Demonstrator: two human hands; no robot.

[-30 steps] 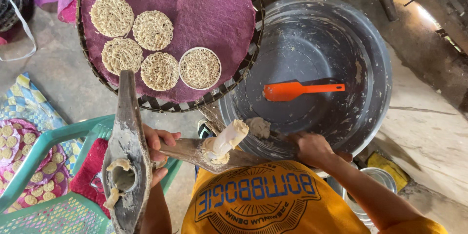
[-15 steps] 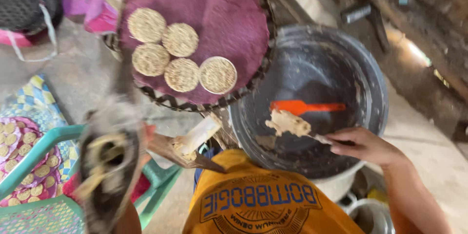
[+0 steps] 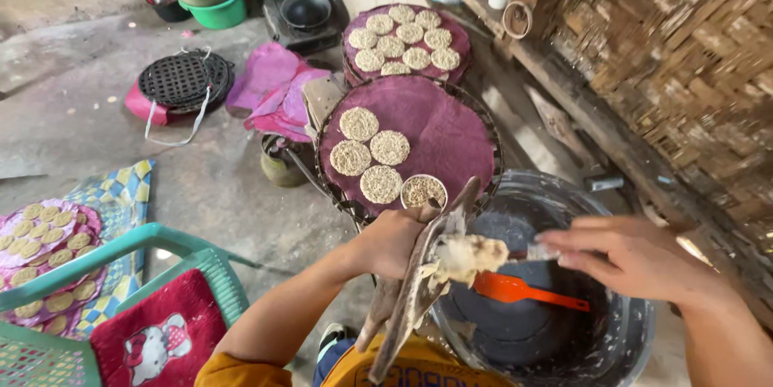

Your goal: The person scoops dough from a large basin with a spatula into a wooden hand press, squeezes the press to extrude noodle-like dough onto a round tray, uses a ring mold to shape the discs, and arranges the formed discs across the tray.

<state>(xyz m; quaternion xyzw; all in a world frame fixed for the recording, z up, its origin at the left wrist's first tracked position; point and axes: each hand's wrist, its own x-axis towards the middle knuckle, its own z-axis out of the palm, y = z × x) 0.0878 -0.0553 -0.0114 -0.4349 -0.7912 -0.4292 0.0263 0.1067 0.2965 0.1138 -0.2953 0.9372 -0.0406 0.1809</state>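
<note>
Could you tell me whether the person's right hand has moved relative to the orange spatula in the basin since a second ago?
Yes. The right hand was at the basin's near rim; now it reaches over the basin, just above the orange spatula.

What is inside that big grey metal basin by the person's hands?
An orange plastic spatula lies inside the big grey metal basin, whose dark wall carries pale smears. The wooden press with its pale dough lump and the right hand cover part of its inside.

Right hand (image 3: 636, 262) smeared by blur, wooden press (image 3: 419, 290) hiding the left hand's (image 3: 394, 242) fingers, grey tub (image 3: 620, 347) cut off at the bottom edge.
</note>
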